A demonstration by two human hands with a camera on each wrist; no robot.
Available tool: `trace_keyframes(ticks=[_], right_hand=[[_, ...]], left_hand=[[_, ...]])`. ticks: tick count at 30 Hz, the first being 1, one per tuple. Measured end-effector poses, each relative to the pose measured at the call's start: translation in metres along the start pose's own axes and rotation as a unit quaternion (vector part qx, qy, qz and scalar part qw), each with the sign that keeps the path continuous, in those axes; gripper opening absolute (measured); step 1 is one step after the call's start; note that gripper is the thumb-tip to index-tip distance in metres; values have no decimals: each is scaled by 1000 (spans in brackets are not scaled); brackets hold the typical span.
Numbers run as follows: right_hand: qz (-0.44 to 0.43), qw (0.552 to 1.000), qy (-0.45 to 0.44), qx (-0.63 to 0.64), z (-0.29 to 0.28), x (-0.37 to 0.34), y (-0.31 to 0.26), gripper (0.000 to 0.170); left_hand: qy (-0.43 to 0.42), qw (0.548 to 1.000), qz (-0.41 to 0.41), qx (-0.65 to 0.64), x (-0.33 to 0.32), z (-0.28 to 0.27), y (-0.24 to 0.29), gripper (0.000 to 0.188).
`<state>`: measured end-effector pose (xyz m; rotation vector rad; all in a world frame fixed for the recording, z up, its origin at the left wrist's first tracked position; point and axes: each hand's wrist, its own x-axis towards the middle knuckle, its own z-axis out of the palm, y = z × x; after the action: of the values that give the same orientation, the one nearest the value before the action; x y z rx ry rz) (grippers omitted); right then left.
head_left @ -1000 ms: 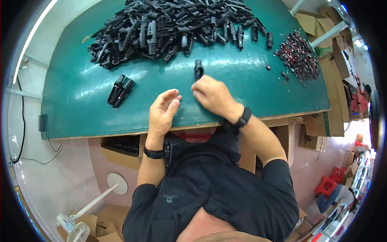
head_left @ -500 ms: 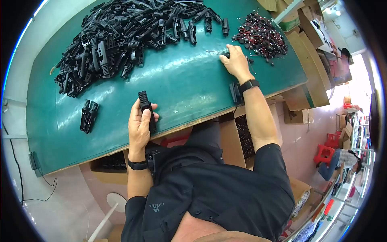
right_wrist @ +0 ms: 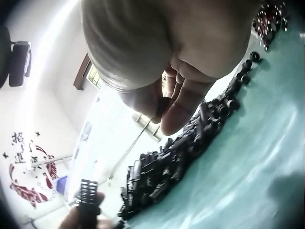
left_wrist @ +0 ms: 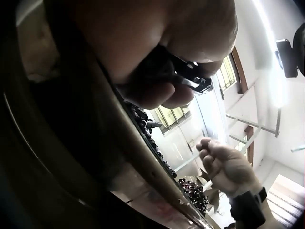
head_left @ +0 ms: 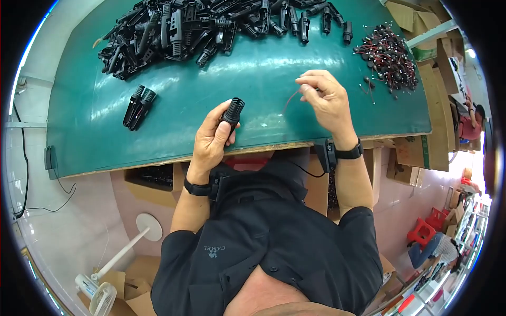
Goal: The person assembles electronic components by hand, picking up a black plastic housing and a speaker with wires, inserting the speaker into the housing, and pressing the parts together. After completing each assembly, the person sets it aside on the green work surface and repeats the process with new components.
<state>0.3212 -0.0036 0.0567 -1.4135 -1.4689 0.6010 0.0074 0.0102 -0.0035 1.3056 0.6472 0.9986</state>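
Note:
In the head view my left hand (head_left: 210,141) grips a black plastic housing (head_left: 234,109) near the table's front edge, its ribbed, hollow end pointing up and away. The thumb lies along its near side, and the palm hides the lower part. To the right, above the green table, my right hand (head_left: 331,105) pinches a small black round part (right_wrist: 163,104) between thumb and fingertips, as the right wrist view shows. A thin reddish wire (head_left: 291,99) hangs from it towards the left hand. The two hands are apart.
A large heap of black housings (head_left: 176,34) covers the far side of the green table (head_left: 253,79). Two more housings (head_left: 139,108) lie side by side at left. At far right is a pile of small wired parts (head_left: 390,60). Cardboard boxes (head_left: 437,121) stand beyond the right edge.
The left hand took up the housing from the table and has held it since. My right hand went to the wired parts at right and came back with one, its wire dangling.

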Motion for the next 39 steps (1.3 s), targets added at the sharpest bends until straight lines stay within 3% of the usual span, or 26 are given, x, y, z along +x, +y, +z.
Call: trace_keyframes(ticks=[2,5,7,10,11,13,18,22,29,39], right_hand=[[14,990,-30,138,13,-5,-19,12],[36,986,-28,161,20,-9,-23,13],[45,984,-28,173,20,-9,-28,14],[-61,995,-1,81,15,-15,-46,22],[-58,995,0,82,14,-18,-52,22],[-135,991,12,18,14,-22,-64,27],[-229,969,20,-93,10,-31,-73,35],[-248,962,21,-112,7,-35,-74,38],[-305,948,2,-90,14,-44,-79,37],[-370,926,29,-65,28,-52,-78,29]], left_hand=[[-8,1000,4,-3,-2,1,-2,52],[31,986,112,117,-1,6,-9,54],[35,983,118,134,-1,7,-8,55],[42,976,128,169,-2,7,-6,57],[43,968,154,191,-1,9,-4,57],[44,949,206,233,0,11,-2,58],[56,944,192,264,-6,12,-2,59],[60,932,218,282,-6,15,-3,58],[57,871,317,370,-3,25,3,55],[61,859,361,359,-5,18,-16,57]])
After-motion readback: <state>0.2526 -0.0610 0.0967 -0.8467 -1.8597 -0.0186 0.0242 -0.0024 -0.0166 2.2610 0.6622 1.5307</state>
